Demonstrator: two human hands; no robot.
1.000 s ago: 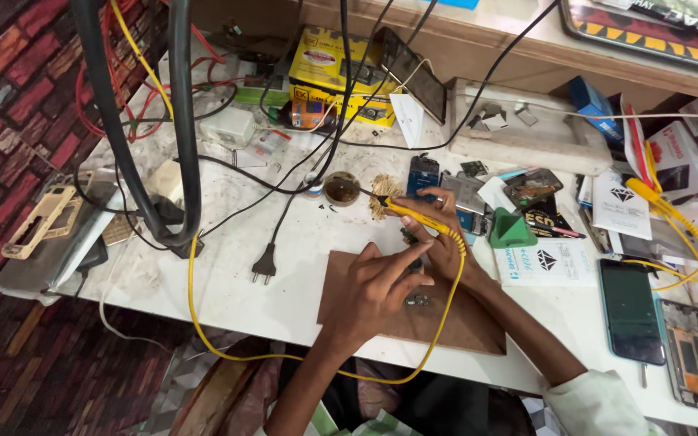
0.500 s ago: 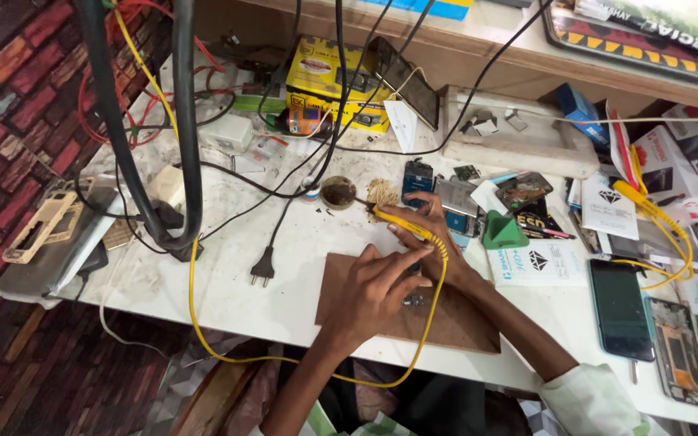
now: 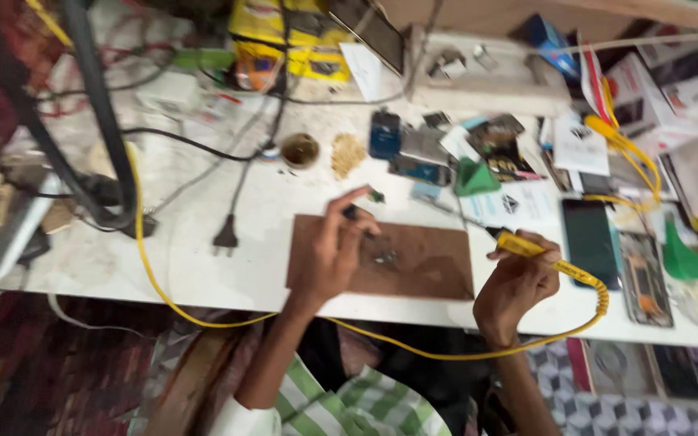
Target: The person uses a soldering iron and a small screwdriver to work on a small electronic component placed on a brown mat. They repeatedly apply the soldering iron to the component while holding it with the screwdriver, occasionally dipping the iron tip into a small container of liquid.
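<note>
My right hand (image 3: 519,282) grips a yellow-handled soldering iron (image 3: 527,246) at the right end of a brown board (image 3: 426,262), its metal tip pointing up and left over the white bench. The iron's yellow cord (image 3: 478,353) loops below the bench edge. My left hand (image 3: 329,250) rests on the board's left part, fingers pinching a small dark tool (image 3: 357,214). A small metal part (image 3: 385,258) lies on the board just right of that hand. The frame is blurred.
A round tin (image 3: 300,149) and a brass-coloured wad (image 3: 349,153) sit behind the board. A black phone (image 3: 590,241) and an opened phone (image 3: 644,274) lie at the right. A black plug (image 3: 225,236), cables, yellow boxes (image 3: 300,40) and clutter fill the back.
My right hand has pulled the soldering iron away from the middle of the board to its right end. My left hand stays on the board. The camera has shifted.
</note>
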